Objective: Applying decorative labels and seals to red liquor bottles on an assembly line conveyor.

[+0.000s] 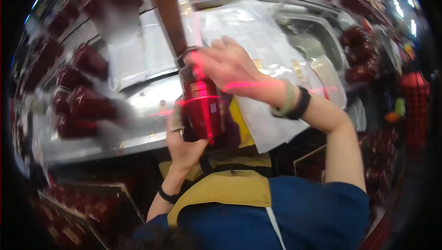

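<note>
A dark red container (209, 116) is held in front of the body, over the near edge of the metal table (142, 107), with one hand at each end of it. Its lower part is supported by the left hand (184, 151): the fingers are closed along its left side and the thumb is laid near its bottom end, presumably so that the weight is borne from below. The upper end is met by the right hand (228, 63), whose fingers are curled at the rim. Whether anything is pinched there cannot be told, as that part is blurred; with the base steadied by the other hand, the top can probably be worked without the container slipping. Its side is turned up to view, and it is crossed by bright red lines of light.

To the right, the table is covered by white sheets (248, 24), perhaps laid out as a clean cover for the surface. Similar dark red containers (90, 100) are grouped at the left, seemingly set aside so that the middle is left for handling. A yellow piece (241, 123) is seen just beside the held container; its kind cannot be made out. A sink (328, 35) is set beyond the sheets, well apart from the hands.
</note>
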`<action>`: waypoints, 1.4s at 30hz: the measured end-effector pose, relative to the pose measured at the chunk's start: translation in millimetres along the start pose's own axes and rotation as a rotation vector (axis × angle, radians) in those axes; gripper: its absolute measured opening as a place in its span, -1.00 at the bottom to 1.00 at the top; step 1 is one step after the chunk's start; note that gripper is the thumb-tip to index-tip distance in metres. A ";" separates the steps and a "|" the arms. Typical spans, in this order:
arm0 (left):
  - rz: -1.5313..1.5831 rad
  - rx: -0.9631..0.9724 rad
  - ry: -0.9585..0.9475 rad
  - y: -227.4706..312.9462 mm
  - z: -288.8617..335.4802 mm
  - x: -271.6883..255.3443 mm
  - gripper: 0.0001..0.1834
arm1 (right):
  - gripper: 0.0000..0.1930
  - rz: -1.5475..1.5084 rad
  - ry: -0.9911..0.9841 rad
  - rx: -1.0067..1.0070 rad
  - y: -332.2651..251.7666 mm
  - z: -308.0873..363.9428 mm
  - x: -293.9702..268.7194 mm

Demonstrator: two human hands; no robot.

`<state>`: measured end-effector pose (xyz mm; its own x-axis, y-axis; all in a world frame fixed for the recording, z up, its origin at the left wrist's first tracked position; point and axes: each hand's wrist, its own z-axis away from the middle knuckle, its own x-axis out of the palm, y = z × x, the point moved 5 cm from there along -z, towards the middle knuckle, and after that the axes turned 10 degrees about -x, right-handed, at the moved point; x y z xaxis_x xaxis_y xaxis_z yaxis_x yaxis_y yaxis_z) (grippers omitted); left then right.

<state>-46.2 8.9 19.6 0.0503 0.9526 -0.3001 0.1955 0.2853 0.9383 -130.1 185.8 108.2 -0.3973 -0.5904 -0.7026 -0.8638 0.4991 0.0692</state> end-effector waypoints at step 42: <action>-0.053 0.166 -0.334 91.1 -64.2 96.5 -0.31 | -0.91 0.433 0.075 1.007 21.4 197.3 -312.8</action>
<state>-86.3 133.6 87.1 0.3469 0.8424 -0.4123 0.3610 0.2858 0.8877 36.9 506.3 189.7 -0.6531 -0.2608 -0.7110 -0.0117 0.9422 -0.3348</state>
